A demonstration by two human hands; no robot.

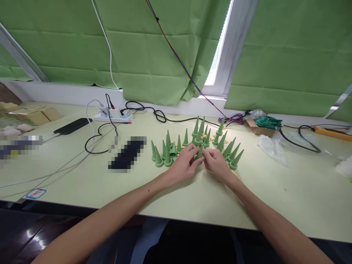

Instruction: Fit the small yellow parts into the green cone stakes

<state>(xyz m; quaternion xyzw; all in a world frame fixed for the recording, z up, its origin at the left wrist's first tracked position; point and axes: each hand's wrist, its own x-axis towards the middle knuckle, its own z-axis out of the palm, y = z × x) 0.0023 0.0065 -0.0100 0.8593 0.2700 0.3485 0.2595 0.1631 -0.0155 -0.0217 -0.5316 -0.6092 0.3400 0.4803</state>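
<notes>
My left hand (183, 163) is closed round a green plastic cone spike (200, 152), its tip pointing up between finger and thumb. Right beside it my right hand (218, 164) is closed, thumb and forefinger pinched together at the side of the same cone. Whatever sits in that pinch is hidden by the fingers. Several more green cone spikes (158, 157) stand upright or tilted in an arc around and behind both hands. Small yellowish pieces (211, 139) show among their bases.
At the back left lies a white power strip (114, 116) with plugs and cables. A black power bank (73, 126) and a blurred dark phone-like shape (128, 153) rest left of the cones. A cardboard box (258, 128) and a clear plastic bag (271, 148) are at right.
</notes>
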